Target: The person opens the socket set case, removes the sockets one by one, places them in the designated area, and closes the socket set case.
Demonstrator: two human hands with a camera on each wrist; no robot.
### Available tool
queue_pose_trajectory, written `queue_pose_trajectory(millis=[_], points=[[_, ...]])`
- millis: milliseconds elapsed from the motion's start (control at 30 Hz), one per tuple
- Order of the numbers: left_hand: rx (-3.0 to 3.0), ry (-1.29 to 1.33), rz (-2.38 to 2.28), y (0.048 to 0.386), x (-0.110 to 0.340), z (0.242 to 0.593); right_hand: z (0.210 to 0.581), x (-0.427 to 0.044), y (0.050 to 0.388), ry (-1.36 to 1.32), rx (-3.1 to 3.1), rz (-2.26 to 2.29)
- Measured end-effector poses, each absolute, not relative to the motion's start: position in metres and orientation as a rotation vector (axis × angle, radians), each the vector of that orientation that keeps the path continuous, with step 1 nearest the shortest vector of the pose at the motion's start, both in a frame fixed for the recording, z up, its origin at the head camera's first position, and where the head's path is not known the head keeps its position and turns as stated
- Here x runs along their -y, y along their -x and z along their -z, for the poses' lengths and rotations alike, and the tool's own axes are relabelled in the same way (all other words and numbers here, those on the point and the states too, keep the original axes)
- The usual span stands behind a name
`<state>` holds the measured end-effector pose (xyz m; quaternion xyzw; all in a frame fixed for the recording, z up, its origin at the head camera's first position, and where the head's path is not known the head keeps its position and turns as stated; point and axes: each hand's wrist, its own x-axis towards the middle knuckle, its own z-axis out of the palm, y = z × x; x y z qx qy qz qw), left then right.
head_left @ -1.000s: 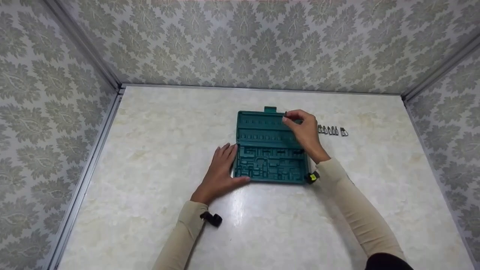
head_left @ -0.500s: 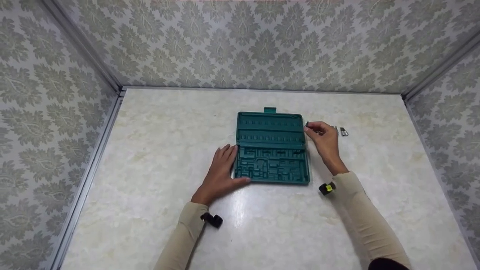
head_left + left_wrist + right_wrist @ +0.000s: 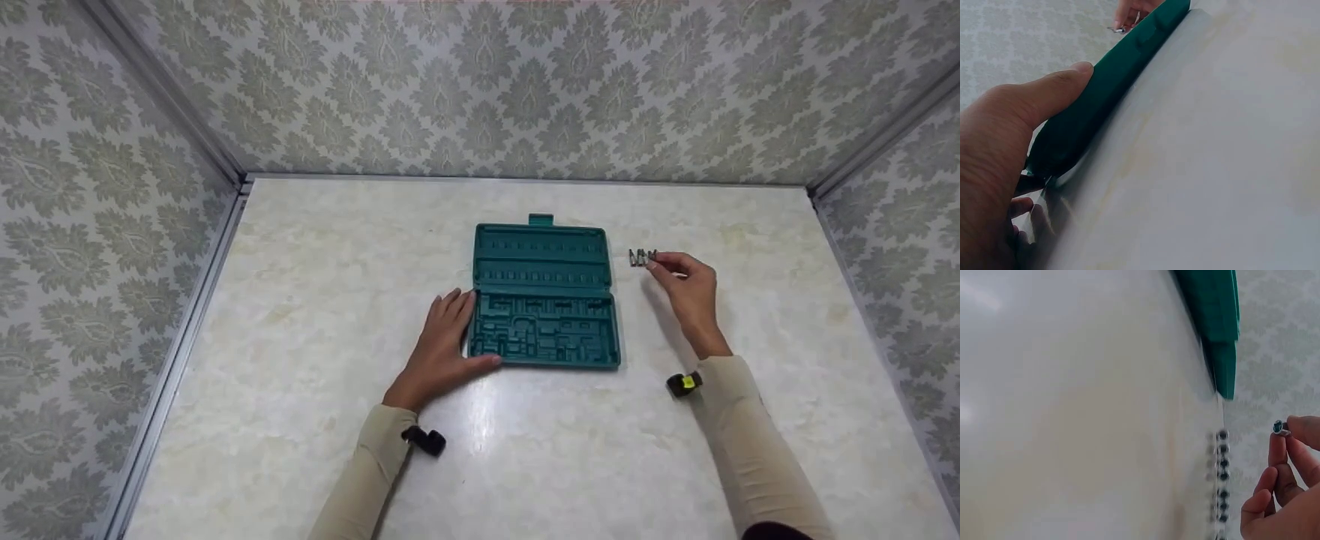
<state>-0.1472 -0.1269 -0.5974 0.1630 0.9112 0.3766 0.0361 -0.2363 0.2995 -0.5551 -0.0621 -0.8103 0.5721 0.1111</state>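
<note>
A green plastic tool case (image 3: 547,365) lies open on the table, its lid (image 3: 540,262) folded back. My left hand (image 3: 435,360) rests at its near left corner, the thumb (image 3: 1067,84) on the front edge and straight fingers along the left side. To the right of the lid, my right hand (image 3: 690,292) pinches a small metal socket (image 3: 1280,428) between thumb and fingers; its hollow round end shows in the right wrist view. Beside that hand stands a row of several similar sockets (image 3: 1222,462). In the head view the hand hides part of this row.
The case's moulded slots (image 3: 540,330) hold no visible pieces. Its latch (image 3: 541,220) sticks out at the far edge. A pale marbled table (image 3: 337,262) surrounds it, with patterned walls (image 3: 487,82) at the back and sides.
My right hand has moved right, from over the lid's right edge to beside the row of sockets, still pinching a small piece. The row's left end has come into view. My left hand is unchanged.
</note>
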Motion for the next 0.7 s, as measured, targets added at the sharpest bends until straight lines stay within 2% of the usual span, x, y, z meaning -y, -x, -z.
queue_pose_trajectory(millis=[333, 700], points=[[-2.807, -0.52, -1.159, 0.148, 0.129, 0.599, 0.553, -0.343, 0.242, 0.288, 2.392, -1.632], [-2.812, -0.527, -1.157, 0.148, 0.128, 0.6, 0.556, -0.365, 0.245, 0.384, 2.439, -1.594]])
